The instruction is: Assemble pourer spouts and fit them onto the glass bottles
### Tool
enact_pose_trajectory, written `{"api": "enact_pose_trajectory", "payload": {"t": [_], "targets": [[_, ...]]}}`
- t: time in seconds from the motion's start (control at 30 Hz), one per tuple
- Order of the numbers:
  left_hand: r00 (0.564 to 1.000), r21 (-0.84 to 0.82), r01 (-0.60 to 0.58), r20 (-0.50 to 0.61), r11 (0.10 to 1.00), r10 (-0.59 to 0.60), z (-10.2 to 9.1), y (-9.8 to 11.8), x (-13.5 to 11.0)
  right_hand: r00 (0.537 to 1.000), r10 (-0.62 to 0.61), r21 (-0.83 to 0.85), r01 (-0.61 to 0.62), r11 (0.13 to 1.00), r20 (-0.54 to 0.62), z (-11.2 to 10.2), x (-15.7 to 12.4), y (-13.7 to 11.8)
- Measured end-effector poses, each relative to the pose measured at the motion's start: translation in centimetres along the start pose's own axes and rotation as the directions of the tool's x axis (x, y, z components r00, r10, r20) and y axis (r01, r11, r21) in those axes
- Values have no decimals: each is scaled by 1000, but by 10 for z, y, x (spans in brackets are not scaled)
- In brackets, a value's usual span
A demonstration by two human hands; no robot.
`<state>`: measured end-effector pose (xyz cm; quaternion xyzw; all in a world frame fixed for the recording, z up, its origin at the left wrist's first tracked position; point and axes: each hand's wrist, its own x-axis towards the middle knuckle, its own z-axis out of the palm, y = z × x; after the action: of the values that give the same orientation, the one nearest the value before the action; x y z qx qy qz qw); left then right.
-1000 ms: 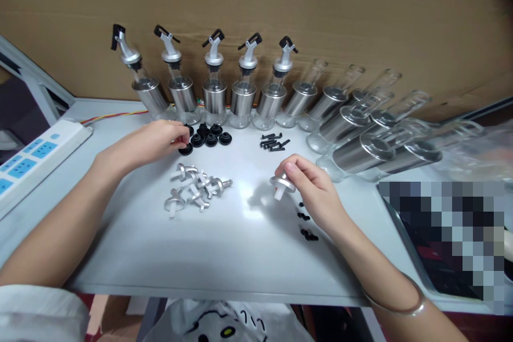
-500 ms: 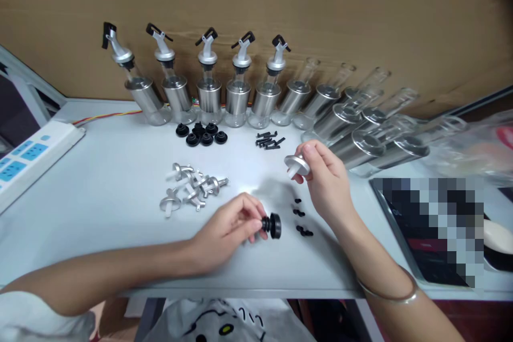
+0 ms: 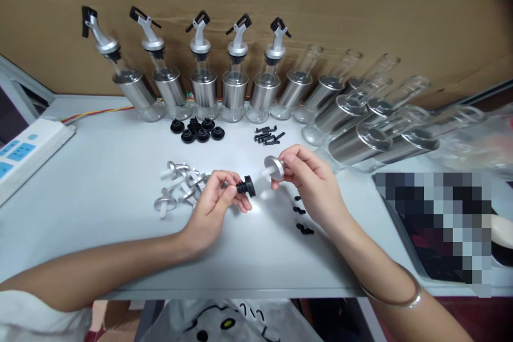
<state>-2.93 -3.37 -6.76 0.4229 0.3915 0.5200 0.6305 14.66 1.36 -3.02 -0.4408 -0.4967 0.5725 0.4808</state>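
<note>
My left hand [image 3: 214,204] pinches a black rubber stopper [image 3: 246,187] just above the table. My right hand [image 3: 310,181] holds a silver spout cap [image 3: 273,168] with a white tube pointing left at the stopper. The two parts sit a few centimetres apart, facing each other. Left of my hands lies a pile of silver spout caps [image 3: 178,189]. More black stoppers [image 3: 197,131] lie behind, near the bottles. Small black clips [image 3: 302,219] lie under my right wrist.
A row of steel-sleeved glass bottles [image 3: 234,93] stands along the cardboard wall; the left ones carry spouts, the right ones [image 3: 360,117] are open-necked. Black levers [image 3: 267,136] lie in a heap. A power strip [image 3: 24,147] is at the left, a blurred tray [image 3: 433,224] at the right.
My left hand picked a black stopper from the far pile, brought it to the table's middle and raised it. My right hand turned the silver cap's tube toward it.
</note>
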Motion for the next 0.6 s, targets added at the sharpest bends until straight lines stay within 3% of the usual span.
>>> {"api": "enact_pose_trajectory", "payload": {"t": [0.27,0.6], "targets": [[999,-9,7,-34,1000,-8,-1,0,1,998,61,-98,-63,993,-19,4,-4,2],[1000,28,-29,-9,999,29,0,1,-2,996,62,-170,-51,984,60,7,-6,4]]}}
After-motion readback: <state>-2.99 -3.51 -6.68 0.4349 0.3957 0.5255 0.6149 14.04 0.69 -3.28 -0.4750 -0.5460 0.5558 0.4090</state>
